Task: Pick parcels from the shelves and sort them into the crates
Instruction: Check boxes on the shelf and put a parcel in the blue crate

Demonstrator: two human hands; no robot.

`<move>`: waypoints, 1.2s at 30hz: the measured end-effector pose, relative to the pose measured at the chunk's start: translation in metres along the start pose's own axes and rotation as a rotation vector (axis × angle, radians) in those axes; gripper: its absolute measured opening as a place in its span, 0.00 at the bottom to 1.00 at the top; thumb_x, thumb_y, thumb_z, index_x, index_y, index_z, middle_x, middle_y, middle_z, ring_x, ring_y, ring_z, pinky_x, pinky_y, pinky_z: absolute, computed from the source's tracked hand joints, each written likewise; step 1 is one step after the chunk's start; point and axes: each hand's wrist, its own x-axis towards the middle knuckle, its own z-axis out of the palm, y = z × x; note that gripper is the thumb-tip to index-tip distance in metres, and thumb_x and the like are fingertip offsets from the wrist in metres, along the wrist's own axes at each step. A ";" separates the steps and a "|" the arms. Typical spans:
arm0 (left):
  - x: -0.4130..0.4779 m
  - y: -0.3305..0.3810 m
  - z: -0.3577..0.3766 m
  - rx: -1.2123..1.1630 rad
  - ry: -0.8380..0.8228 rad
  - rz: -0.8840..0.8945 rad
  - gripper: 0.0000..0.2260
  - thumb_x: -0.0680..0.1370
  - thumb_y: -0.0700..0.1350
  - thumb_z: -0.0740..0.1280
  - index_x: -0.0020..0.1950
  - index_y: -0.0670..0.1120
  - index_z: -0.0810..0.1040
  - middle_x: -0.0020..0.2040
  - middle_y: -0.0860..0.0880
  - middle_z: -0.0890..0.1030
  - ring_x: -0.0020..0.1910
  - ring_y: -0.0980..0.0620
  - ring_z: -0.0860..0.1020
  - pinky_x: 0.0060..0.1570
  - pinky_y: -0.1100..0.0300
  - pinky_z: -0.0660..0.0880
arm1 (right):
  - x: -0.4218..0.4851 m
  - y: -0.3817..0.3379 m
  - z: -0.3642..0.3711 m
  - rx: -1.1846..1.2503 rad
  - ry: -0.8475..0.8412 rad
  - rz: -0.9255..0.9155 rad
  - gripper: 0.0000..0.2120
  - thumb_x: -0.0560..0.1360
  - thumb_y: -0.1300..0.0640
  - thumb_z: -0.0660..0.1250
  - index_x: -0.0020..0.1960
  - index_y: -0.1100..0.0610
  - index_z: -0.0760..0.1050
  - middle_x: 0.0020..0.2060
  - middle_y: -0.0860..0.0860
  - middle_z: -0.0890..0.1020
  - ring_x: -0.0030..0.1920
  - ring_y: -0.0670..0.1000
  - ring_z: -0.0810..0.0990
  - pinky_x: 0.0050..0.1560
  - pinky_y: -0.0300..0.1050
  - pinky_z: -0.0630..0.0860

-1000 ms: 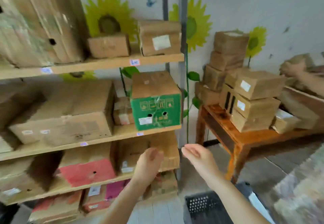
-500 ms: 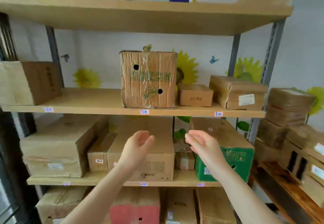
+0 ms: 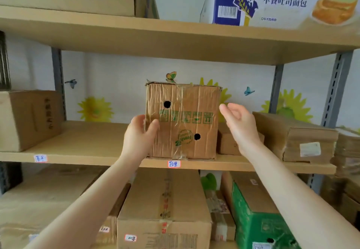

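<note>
The cardboard box (image 3: 183,121) stands upright on the middle shelf (image 3: 78,151), close to its front edge and just above a small pink-rimmed label (image 3: 174,164). Its taped front face points at the camera. That face is about as wide as it is tall and the depth is hidden, so no long axis can be told. There are two round holes in the face, and the green round stamp on it appears to be upside down.

The left hand (image 3: 139,134) grasps the box at its left front edge. The thumb lies across the front face and the fingers reach round the left side, out of sight. The right hand (image 3: 239,124) is released, its palm turned towards the box and its fingers (image 3: 226,108) loosely spread just beside the upper right edge. I cannot tell whether they touch it.

A small brown box (image 3: 226,143) sits just beside the held box on the right, and a flat carton (image 3: 303,137) lies beyond that. On the shelf below are a long carton (image 3: 165,200) and a green box (image 3: 253,219).
</note>
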 end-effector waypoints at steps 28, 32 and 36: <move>0.007 -0.011 -0.116 -0.482 -0.139 -0.005 0.12 0.82 0.50 0.53 0.59 0.61 0.73 0.55 0.61 0.78 0.56 0.63 0.74 0.54 0.64 0.69 | -0.041 -0.067 0.085 0.401 0.047 0.281 0.26 0.72 0.43 0.60 0.68 0.48 0.66 0.68 0.50 0.70 0.68 0.52 0.67 0.70 0.60 0.60; -0.002 -0.011 -0.154 -0.335 -0.171 0.127 0.14 0.82 0.49 0.53 0.65 0.58 0.71 0.56 0.61 0.77 0.55 0.64 0.73 0.53 0.66 0.69 | -0.073 -0.075 0.096 0.509 0.094 0.348 0.21 0.71 0.43 0.61 0.62 0.49 0.72 0.64 0.51 0.75 0.65 0.53 0.71 0.67 0.57 0.65; -0.012 -0.017 -0.179 -0.184 -0.091 0.242 0.13 0.78 0.45 0.62 0.63 0.52 0.74 0.56 0.57 0.79 0.55 0.65 0.75 0.60 0.58 0.73 | -0.106 -0.072 0.095 0.702 0.133 0.358 0.10 0.78 0.48 0.57 0.45 0.49 0.75 0.39 0.48 0.83 0.44 0.48 0.80 0.41 0.45 0.72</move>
